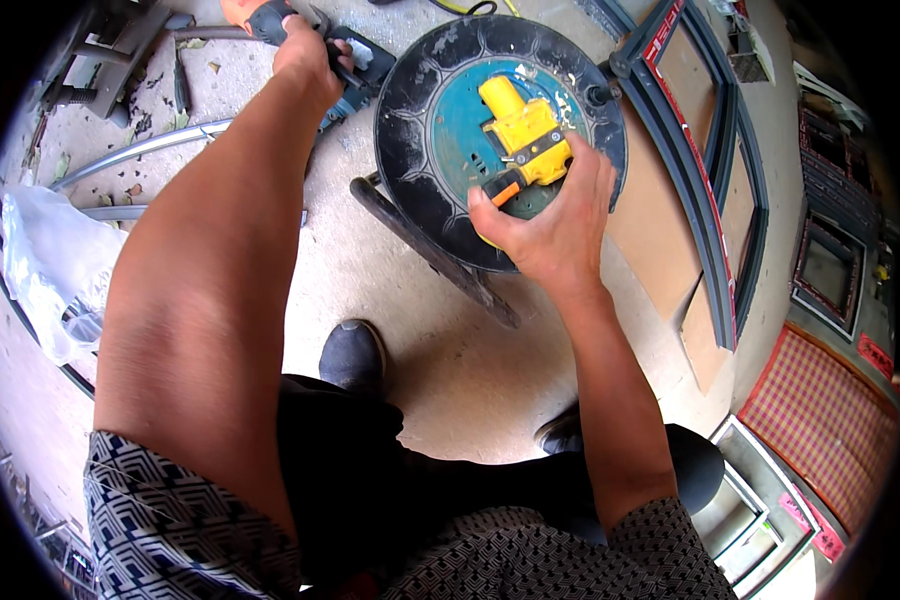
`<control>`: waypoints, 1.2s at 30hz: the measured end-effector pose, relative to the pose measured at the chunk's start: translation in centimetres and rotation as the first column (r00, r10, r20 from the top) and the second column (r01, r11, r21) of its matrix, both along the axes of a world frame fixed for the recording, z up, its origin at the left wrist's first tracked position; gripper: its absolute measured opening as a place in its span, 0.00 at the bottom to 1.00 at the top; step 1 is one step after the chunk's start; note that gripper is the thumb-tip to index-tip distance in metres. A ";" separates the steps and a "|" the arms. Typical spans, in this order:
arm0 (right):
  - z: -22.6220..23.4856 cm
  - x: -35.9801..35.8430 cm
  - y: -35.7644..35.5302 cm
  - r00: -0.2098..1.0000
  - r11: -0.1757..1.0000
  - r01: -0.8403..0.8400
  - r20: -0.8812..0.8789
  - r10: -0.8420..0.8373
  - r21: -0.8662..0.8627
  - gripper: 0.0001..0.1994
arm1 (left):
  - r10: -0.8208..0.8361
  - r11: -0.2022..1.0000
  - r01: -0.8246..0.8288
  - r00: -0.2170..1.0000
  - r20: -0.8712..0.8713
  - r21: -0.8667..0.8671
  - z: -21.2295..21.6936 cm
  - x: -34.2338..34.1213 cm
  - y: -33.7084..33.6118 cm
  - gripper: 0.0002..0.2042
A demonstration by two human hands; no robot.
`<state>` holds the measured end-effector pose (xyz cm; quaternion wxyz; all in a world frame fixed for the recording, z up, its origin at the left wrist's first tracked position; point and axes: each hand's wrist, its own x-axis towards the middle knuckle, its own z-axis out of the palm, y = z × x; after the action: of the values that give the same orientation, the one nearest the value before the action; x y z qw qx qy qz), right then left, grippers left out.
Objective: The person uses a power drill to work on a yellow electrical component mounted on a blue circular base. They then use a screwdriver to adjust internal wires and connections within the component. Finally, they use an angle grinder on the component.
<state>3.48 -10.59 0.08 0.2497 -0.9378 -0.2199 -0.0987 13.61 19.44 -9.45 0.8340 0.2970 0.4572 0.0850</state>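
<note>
At the upper left, my left hand is closed around the grip of a power tool with an orange and dark grey body. Part of the tool is cut off by the upper edge. My right hand reaches over a black reel-like drum with a teal middle. Its thumb and fingers curve around a yellow plastic piece with a round stub and a black-and-orange end. The fingertips on its right side touch it; the palm hides part of it. Pale chips are scattered on the drum.
Dark curved window-type frames lean over brown board at right. A clear plastic bag and a curved metal strip lie at left. A checked red cloth is at lower right. My shoe stands near the drum's leg.
</note>
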 end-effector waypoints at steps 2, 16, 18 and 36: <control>0.1 -0.1 0.0 1.000 1.000 0.009 -0.004 -0.009 0.000 0.46 | 0.029 1.000 -0.029 0.999 -0.031 0.003 0.4 0.0 -0.2 0.13; 0.7 -0.1 0.3 0.999 0.999 0.033 -0.012 -0.033 0.011 0.47 | 0.089 0.994 -0.079 0.985 -0.147 0.073 0.2 0.5 -1.0 0.27; 0.8 -0.2 0.4 0.999 0.999 0.039 -0.021 -0.039 0.008 0.47 | 0.088 0.995 -0.081 0.987 -0.138 0.058 0.1 0.4 -0.9 0.26; 0.5 -0.4 -0.1 0.999 0.999 0.032 -0.009 -0.033 -0.033 0.50 | 0.047 0.999 -0.047 0.999 -0.020 0.002 0.2 0.5 -1.1 0.18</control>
<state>3.04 -10.73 0.61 0.2336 -0.9457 -0.2051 -0.0945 14.09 18.37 -9.27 0.8270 0.2876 0.4722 0.1019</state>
